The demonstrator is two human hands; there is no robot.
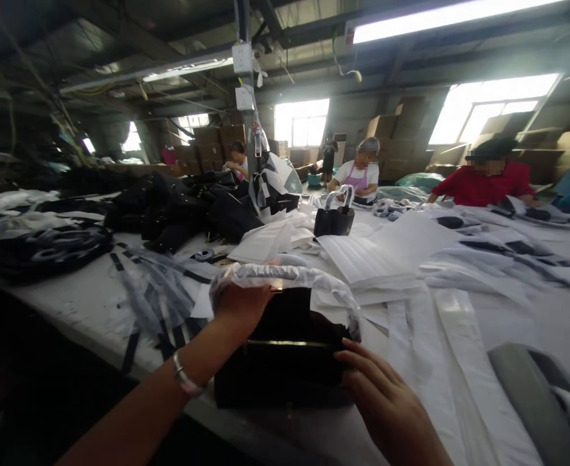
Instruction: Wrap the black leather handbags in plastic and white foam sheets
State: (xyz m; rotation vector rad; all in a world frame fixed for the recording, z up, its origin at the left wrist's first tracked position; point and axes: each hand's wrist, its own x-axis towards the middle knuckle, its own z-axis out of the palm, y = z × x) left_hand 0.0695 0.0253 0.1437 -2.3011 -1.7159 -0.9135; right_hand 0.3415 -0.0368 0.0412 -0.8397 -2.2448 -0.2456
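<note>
A black handbag (285, 375) stands on the table edge right in front of me, its top open and a gold zipper (289, 343) running along the near side. Clear plastic wraps its handle (289, 275), which arches over the far side. My left hand (243, 307) grips the far rim beside a small gold clasp (275, 289); some of its fingers are hidden. On the near right corner, my right hand (379, 382) holds the bag with fingers bent over the edge. The inside of the bag is dark.
White sheets (362, 259) cover much of the table. Black bags (182, 207) are heaped at left, near wrapped straps (153, 291). A smaller black bag (334, 221) stands farther back. A grey object (532, 395) lies at right. Several people sit or stand beyond.
</note>
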